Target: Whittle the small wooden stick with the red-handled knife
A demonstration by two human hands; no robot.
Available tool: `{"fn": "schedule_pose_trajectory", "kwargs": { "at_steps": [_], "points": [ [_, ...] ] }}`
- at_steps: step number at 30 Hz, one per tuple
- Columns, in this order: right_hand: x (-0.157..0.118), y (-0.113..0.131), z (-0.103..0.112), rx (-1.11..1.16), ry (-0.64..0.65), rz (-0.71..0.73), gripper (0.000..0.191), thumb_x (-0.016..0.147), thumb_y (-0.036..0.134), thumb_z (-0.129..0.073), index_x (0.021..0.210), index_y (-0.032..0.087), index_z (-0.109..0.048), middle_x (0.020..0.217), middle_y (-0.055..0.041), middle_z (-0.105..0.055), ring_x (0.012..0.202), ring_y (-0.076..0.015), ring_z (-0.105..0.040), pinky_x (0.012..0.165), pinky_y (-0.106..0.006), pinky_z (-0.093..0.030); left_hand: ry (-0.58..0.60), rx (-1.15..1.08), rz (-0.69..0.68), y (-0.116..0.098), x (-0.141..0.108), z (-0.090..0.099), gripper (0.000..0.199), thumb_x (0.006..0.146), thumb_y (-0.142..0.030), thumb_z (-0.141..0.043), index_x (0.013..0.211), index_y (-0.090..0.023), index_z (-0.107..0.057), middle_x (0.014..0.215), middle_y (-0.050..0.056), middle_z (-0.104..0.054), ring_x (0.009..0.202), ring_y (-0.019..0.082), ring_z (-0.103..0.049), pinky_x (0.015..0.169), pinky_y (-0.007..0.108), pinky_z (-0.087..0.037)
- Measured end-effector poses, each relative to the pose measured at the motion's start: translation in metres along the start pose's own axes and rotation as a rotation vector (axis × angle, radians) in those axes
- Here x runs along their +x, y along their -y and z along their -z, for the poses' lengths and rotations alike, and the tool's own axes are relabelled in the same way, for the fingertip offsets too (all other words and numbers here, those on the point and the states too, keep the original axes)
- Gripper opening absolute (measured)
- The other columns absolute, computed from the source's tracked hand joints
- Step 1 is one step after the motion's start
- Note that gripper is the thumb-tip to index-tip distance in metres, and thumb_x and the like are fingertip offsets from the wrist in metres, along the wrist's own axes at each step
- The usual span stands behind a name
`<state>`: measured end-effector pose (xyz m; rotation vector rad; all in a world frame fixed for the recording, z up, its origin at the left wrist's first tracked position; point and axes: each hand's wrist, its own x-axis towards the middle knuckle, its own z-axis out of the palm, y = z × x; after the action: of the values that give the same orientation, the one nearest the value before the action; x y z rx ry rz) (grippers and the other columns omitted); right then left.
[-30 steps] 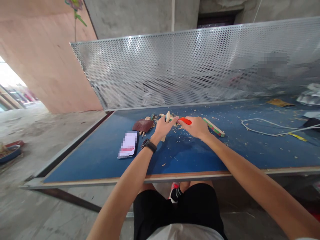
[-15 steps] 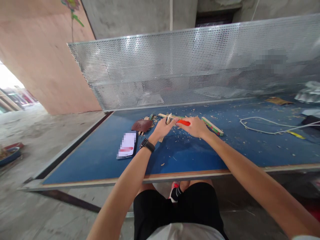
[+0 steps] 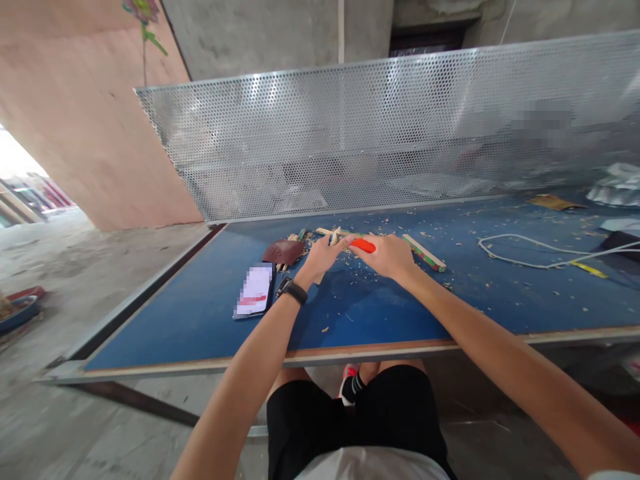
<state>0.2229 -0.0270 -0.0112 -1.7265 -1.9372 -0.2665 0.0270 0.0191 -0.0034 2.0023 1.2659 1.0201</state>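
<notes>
My left hand (image 3: 323, 257) is closed around a pale wooden stick (image 3: 319, 278). The stick's whittled tip pokes out above the fingers and its lower end shows below the palm. My right hand (image 3: 393, 255) grips a knife by its orange-red handle (image 3: 363, 245), close beside the left thumb. The knife's blade cannot be made out. Wood shavings (image 3: 357, 268) lie scattered under and around both hands. Just right of the right hand rests a wooden strip with green and red patches (image 3: 425, 253).
A phone (image 3: 254, 291) and a brown sandpaper-like piece (image 3: 283, 252) over several sticks lie left of my hands. A white cord (image 3: 525, 237) loops on the right of the blue table (image 3: 170, 333). Perforated metal sheeting (image 3: 310, 147) stands along the back edge.
The right hand and the knife have shifted slightly left, toward the left hand. My left hand and the stick have also moved a little left. Both grips stay the same.
</notes>
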Motion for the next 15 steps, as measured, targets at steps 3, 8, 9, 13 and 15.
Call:
{"fn": "schedule_pose_trajectory", "kwargs": {
  "at_steps": [3,8,9,13,15],
  "points": [
    [-0.001,0.004,0.002,0.01,-0.019,-0.023,0.066,0.1,0.079,-0.044,0.111,0.027,-0.083,0.084,-0.0116,-0.079,0.076,-0.0292,-0.071,0.06,-0.033,-0.036,-0.015,-0.029,0.035,-0.001,0.0,-0.004,0.052,0.093,-0.069,-0.062,0.074,-0.021,-0.055,0.072,0.001,-0.059,0.068,0.015,-0.049,0.065,0.03,-0.034],
    [0.001,0.003,0.003,0.043,0.007,-0.036,0.064,0.101,0.077,-0.044,0.107,0.027,-0.082,0.083,-0.0112,-0.079,0.076,-0.0294,-0.071,0.06,-0.033,-0.034,-0.062,-0.094,0.062,0.001,0.0,-0.011,0.055,0.09,-0.073,-0.063,0.073,-0.022,-0.054,0.065,0.0,-0.054,0.062,0.014,-0.045,0.061,0.03,-0.033],
    [0.002,0.002,0.003,0.057,0.023,-0.027,0.064,0.101,0.077,-0.044,0.107,0.027,-0.082,0.085,-0.0111,-0.079,0.077,-0.0294,-0.071,0.06,-0.033,-0.033,-0.053,-0.102,0.053,0.001,0.0,-0.01,0.056,0.089,-0.074,-0.064,0.072,-0.022,-0.052,0.064,-0.001,-0.052,0.061,0.013,-0.043,0.059,0.03,-0.032],
    [0.004,-0.004,0.001,0.102,0.076,0.018,0.065,0.1,0.08,-0.044,0.11,0.029,-0.083,0.092,-0.0101,-0.081,0.08,-0.029,-0.071,0.06,-0.033,-0.034,0.039,-0.133,0.051,0.002,0.0,-0.003,0.061,0.086,-0.076,-0.068,0.068,-0.023,-0.045,0.059,-0.003,-0.044,0.057,0.011,-0.039,0.056,0.029,-0.03],
    [0.005,-0.006,0.001,0.106,0.081,0.019,0.065,0.1,0.08,-0.044,0.109,0.028,-0.083,0.091,-0.0098,-0.08,0.079,-0.0284,-0.071,0.06,-0.032,-0.034,0.075,-0.153,0.066,0.0,0.0,0.0,0.06,0.085,-0.076,-0.07,0.07,-0.023,-0.046,0.058,-0.004,-0.044,0.055,0.01,-0.039,0.054,0.029,-0.03]
  ]
}}
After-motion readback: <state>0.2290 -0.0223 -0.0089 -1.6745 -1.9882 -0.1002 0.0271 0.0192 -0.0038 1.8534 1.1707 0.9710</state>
